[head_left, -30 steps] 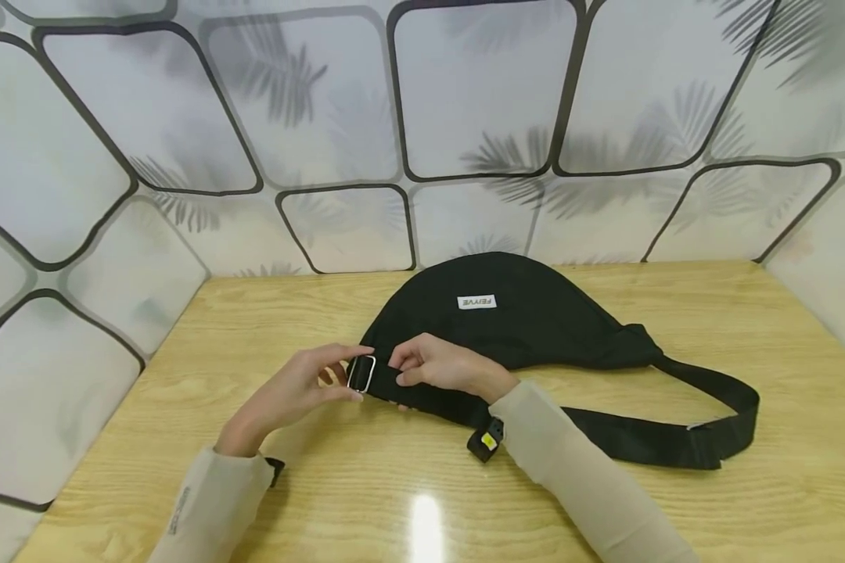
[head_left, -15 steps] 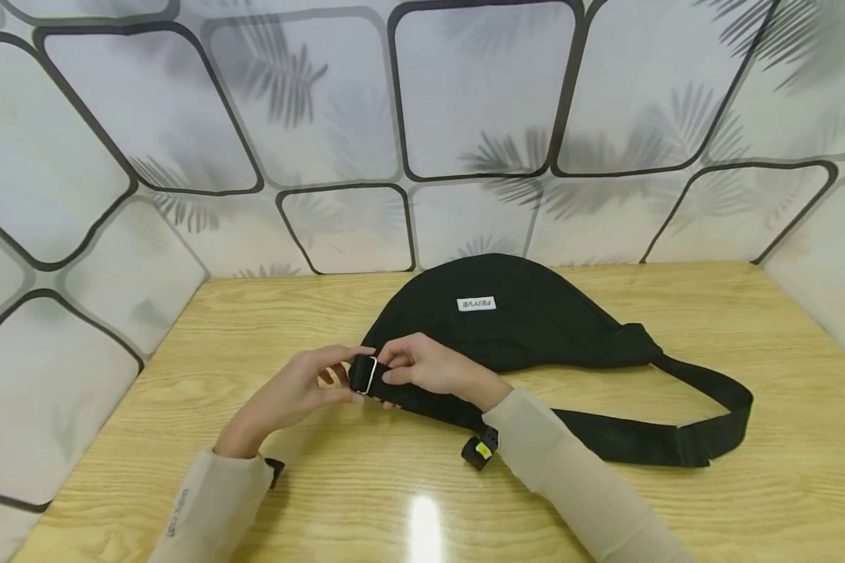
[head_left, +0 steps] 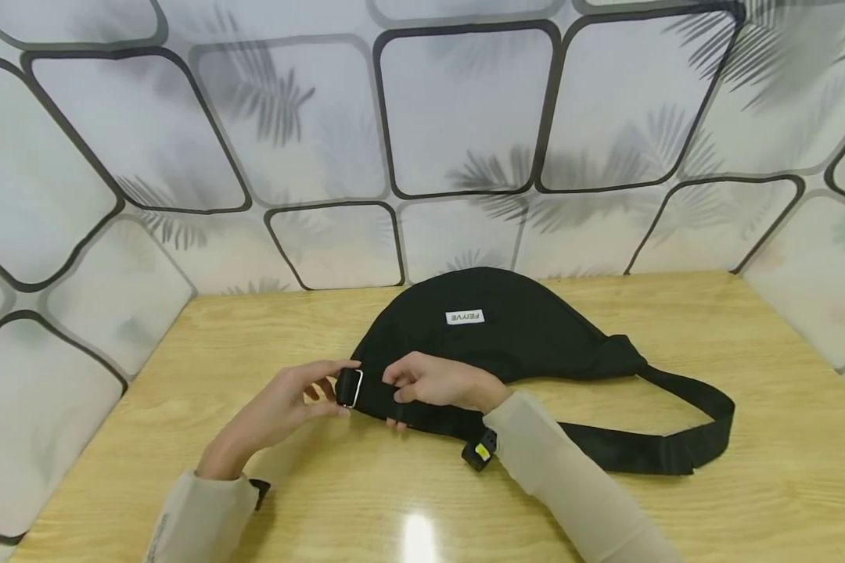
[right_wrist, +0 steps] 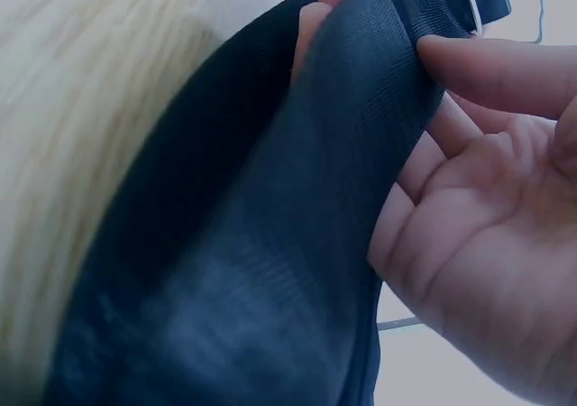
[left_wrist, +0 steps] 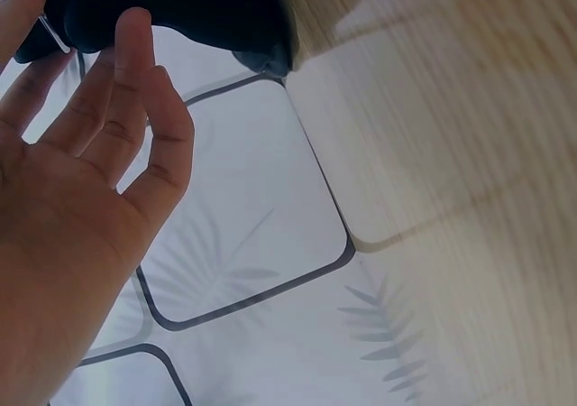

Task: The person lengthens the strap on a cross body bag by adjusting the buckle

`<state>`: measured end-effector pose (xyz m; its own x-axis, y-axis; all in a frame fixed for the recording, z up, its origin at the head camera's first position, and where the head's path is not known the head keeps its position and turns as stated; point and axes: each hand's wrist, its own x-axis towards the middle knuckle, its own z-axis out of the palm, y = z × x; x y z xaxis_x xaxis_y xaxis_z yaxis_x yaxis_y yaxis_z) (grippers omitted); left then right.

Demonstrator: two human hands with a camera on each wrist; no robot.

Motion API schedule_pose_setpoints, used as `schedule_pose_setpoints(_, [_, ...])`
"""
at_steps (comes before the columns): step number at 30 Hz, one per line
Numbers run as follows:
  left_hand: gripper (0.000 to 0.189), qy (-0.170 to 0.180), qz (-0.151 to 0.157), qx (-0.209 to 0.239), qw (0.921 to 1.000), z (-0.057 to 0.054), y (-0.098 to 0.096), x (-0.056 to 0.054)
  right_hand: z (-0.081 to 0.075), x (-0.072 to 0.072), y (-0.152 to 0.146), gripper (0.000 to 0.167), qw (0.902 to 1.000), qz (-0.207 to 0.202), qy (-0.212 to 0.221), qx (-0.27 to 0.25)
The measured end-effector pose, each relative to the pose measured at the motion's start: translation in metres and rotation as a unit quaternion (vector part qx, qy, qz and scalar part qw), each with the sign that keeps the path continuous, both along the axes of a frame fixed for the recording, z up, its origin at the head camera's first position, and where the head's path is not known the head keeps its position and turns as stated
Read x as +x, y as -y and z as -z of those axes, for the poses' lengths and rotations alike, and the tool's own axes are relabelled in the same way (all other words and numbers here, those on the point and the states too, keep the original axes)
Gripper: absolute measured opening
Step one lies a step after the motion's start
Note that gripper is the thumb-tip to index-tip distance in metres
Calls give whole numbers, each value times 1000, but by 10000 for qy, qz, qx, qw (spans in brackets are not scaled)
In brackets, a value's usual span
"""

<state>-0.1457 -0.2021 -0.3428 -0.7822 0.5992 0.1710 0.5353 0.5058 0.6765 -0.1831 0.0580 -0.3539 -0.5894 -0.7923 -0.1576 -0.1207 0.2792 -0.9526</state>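
A black waist bag point(head_left: 521, 336) with a small white label lies on the wooden table, its curved side facing the wall. At its left end, my left hand point(head_left: 275, 414) pinches a silver-framed slide buckle point(head_left: 357, 389) between thumb and forefinger. Black webbing runs through this buckle. Just right of it, my right hand point(head_left: 444, 383) grips the wide black strap point(right_wrist: 343, 108), thumb on the near face and fingers behind. In the left wrist view, the other left fingers point(left_wrist: 135, 54) extend loosely beside the dark fabric.
The strap's far loop point(head_left: 711, 414) curves across the table point(head_left: 782, 485) on the right. A patterned wall covering point(head_left: 465, 109) rises behind and at both sides. A small black device with a yellow mark point(head_left: 477, 452) hangs at the right cuff.
My right hand moved left close to the buckle, then back right along the strap. My left hand keeps its pinch. The strap's far loop shifted slightly left, and the head view tilted a little.
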Motion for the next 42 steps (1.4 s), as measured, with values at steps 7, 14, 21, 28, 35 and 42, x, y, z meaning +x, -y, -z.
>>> schedule_pose_setpoints(7, [53, 46, 41, 18, 10000, 2, 0, 3, 3, 4, 2, 25, 9999, 77, -91, 10])
schedule_pose_setpoints(14, [53, -7, 77, 44, 10000, 2, -1, 0, 2, 2, 3, 15, 9996, 125, -258, -44])
schedule_pose_setpoints(21, [46, 68, 181, 165, 9997, 5, -2, 2, 9, 8, 19, 20, 9968, 335, 70, -721])
schedule_pose_setpoints(28, [45, -147, 239, 201, 9994, 7, -2, 1, 6, 8, 18, 18, 9971, 367, -129, -661])
schedule_pose_setpoints(35, [50, -227, 171, 52, 9996, 5, -2, 0, 1, -4, -7, 12, 9999, -42, -155, -52])
schedule_pose_setpoints(42, [51, -148, 156, 23, 9998, 3, -2, 1, -1, -9, -13, 11, 9987, -246, -447, 79])
